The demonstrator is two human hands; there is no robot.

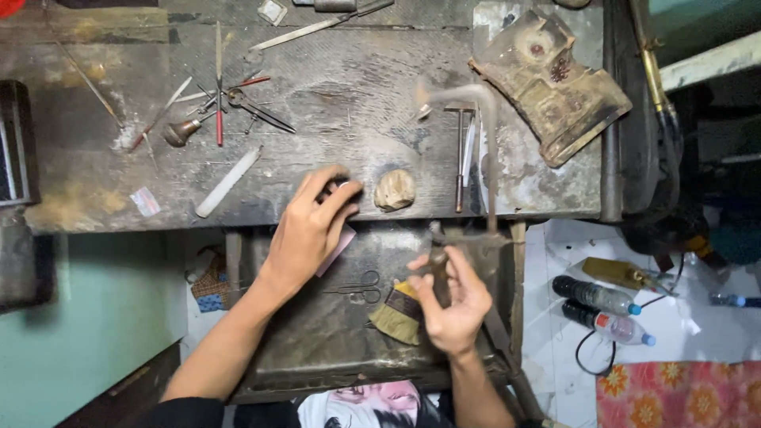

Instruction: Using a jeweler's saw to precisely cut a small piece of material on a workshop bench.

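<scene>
Looking down from the head cam: the left hand (311, 226) rests at the front edge of the worn wood bench (349, 103). Its fingers (337, 198) are curled down tight on a small dark piece, too hidden to tell what it is. A flat pink card (339, 247) pokes out under the palm.

The right hand (453, 299) is lower & nearer the body, its grip shut around the handle of a saw frame (485, 150). The frame's long side runs straight up & away from that grip, then bends left over the bench top. It looks blurry. So the left hand's piece sits up & to the left of the right grip, w/ the saw just beside it on the right.

Between both hands, a bit up, lies a tan lump (394, 189). Just left of the right grip: a brush (399, 313) & small scissors (357, 287) in a metal tray (317, 349).

Far right of the grip, 2 dark bottles (606, 309) w/ blue caps lie on white paper; one has a red & white label band. Far left, a small clear packet (145, 201) w/ a red mark lies on the bench.
</scene>
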